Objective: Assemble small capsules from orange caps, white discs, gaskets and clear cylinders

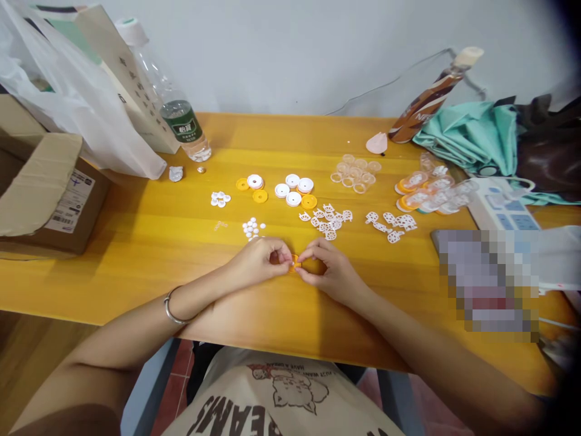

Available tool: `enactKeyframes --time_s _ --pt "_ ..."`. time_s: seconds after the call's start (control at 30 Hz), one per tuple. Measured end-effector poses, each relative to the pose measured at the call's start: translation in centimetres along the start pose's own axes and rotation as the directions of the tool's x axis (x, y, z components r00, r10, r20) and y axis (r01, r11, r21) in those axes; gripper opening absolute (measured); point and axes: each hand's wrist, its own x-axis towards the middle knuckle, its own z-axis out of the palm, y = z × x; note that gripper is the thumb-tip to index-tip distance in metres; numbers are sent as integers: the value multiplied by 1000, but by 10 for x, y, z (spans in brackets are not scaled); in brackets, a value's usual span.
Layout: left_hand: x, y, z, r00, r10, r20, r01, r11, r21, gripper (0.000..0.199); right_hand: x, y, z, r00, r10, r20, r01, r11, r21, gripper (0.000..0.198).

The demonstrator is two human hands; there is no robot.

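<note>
A small orange plastic piece [295, 261] sits between my two hands at the front middle of the table. My left hand [263, 261] pinches its left side, thumb and fingertips closed together. On the other side, the closed fingertips of my right hand [333, 270] grip the piece. Fingers hide most of its shape. Just beyond my left hand lie several white round buttons [251, 226]. White openwork wheel-like parts [327, 223] are spread beyond my right hand. Farther back stand white ring-shaped caps [293, 181], with orange discs [260, 196] among them.
Clear plastic cups [354, 172] and assembled orange-and-clear pieces [415, 191] lie at the back right. A pixelated flat object [485, 284] lies at right. A cardboard box [68, 200] and a water bottle [181, 124] stand at left; a brown drink bottle [426, 103] leans back right.
</note>
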Motion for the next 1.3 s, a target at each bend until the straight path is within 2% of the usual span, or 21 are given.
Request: enactKeyframes --time_s 0.3,0.67,0.77,0.9,1.03,1.13,1.3 --pt "1 -3 4 1000 -4 -3 4 1000 -11 5 0 0 1 1000 -7 14 8 999 -36 8" --pt "0 -2 7 998 41 -57 -37 997 68 8 1 1 2 999 -45 2 45 998 -32 8" --pt "-3 0 4 991 91 -98 -82 993 89 10 1 1 2 999 -41 -15 41 999 3 6" --pt "-9 -1 -3 962 243 -123 -214 953 216 11 2 -1 -3 999 -40 -20 40 999 -22 6" --pt "-13 -8 -4 914 403 -39 -366 864 345 20 2 2 -16 978 -177 114 185 981 -58 18" --pt "-13 -11 -1 904 426 -18 -382 827 412 20 2 7 -23 951 -235 200 255 964 -77 24" --pt "-12 -10 2 900 435 -38 -384 830 405 17 2 12 -21 957 -206 203 224 972 -71 19"
